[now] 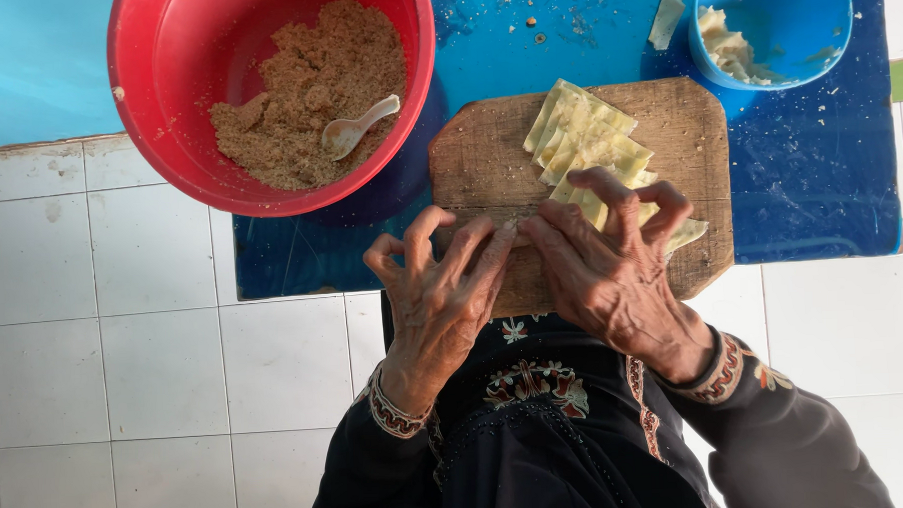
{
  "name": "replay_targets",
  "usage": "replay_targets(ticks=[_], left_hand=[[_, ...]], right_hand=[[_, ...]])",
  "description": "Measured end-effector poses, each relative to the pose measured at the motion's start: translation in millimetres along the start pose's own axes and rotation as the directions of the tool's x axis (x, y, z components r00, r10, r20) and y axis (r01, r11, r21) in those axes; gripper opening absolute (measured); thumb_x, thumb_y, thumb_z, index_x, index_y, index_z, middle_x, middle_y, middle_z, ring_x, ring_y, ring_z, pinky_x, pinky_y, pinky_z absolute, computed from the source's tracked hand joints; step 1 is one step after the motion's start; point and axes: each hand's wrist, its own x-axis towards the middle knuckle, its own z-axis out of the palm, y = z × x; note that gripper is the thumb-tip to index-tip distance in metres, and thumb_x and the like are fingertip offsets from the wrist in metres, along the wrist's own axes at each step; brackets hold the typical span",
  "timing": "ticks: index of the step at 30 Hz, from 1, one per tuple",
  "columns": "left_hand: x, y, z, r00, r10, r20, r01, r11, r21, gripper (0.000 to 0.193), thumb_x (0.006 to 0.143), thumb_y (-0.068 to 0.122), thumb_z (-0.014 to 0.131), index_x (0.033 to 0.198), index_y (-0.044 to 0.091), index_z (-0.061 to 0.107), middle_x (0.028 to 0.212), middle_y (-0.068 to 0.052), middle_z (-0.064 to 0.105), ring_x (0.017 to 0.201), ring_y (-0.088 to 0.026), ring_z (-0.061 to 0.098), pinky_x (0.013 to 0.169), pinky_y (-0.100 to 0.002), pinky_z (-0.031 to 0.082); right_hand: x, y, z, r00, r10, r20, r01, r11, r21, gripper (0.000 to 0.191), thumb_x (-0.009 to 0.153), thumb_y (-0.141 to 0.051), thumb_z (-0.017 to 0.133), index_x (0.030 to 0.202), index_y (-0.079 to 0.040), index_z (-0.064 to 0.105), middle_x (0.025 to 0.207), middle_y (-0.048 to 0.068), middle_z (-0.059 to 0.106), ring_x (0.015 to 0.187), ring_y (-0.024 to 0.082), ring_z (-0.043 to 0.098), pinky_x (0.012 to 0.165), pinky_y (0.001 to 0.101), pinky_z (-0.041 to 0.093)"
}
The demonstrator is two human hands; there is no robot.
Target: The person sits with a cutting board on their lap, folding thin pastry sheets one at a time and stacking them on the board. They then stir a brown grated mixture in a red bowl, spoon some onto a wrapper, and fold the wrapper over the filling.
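White floor tiles surround the blue table (820, 201) where your wooden board (478, 153) lies. Your left hand (443, 294) and right hand (612, 268) meet fingertip to fingertip at its near edge, pinching something small and mostly hidden, beside a fanned stack of pale yellow wrappers (588, 144), thin and square-cut.

- The wooden cutting board (488, 153) has bare room on its left part; the stack of pale dough wrappers (588, 144) fills its upper middle and right.
- Both hands, left hand (443, 294) and right hand (607, 269), meet over the board's near edge and block that approach.
- The red bowl (156, 114) of brown crumbly filling, with a white spoon (357, 127) in it, stands just left of the board.
- The blue bowl (814, 21) sits beyond the board's far right corner.
- Open blue worktop (819, 171) lies right of the board; white floor tiles (126, 376) spread to the left.
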Motion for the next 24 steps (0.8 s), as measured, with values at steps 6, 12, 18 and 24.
replay_targets(ticks=[6,12,18,24], left_hand=[[3.1,-2.3,1.2,0.998,-0.01,0.066,0.009,1.0,0.009,0.04,0.096,0.026,0.081,0.131,0.011,0.07,0.141,0.008,0.053,0.127,-0.024,0.044,0.098,-0.049,0.028],[0.3,-3.5,-6.4,0.996,-0.085,0.012,0.085,0.995,-0.044,0.047,0.095,0.017,0.076,0.141,0.012,0.064,0.145,0.001,0.052,0.13,-0.025,0.044,0.105,-0.045,0.026],[-17.6,-3.6,-25.6,0.984,-0.179,-0.004,0.173,0.96,-0.218,0.048,0.102,0.018,0.079,0.145,0.011,0.059,0.139,-0.005,0.053,0.126,-0.025,0.051,0.108,-0.042,0.037],[-45.2,11.5,-29.3,0.96,-0.242,-0.138,0.196,0.939,-0.281,0.053,0.09,0.016,0.081,0.137,0.008,0.057,0.129,-0.01,0.053,0.121,-0.03,0.053,0.105,-0.046,0.039]], right_hand=[[-3.4,-8.8,-6.1,1.0,0.005,0.004,-0.004,0.996,-0.088,0.031,0.092,-0.019,0.079,0.123,-0.017,0.077,0.128,-0.003,0.07,0.141,0.031,0.046,0.103,0.0595,0.025],[4.3,-4.6,-1.0,0.997,-0.007,0.075,0.021,0.981,-0.194,0.032,0.101,-0.037,0.08,0.129,-0.022,0.074,0.138,0.0,0.06,0.148,0.031,0.036,0.107,0.0641,0.024],[18.9,-2.4,0.3,0.994,-0.051,0.1,0.074,0.967,-0.244,0.049,0.094,-0.046,0.079,0.132,-0.016,0.072,0.139,0.004,0.057,0.144,0.031,0.032,0.104,0.065,0.026],[29.4,0.4,3.7,1.0,0.0,0.014,0.001,0.998,-0.068,0.04,0.098,-0.03,0.083,0.135,-0.019,0.07,0.133,0.0,0.056,0.137,0.03,0.039,0.109,0.0617,0.027]])
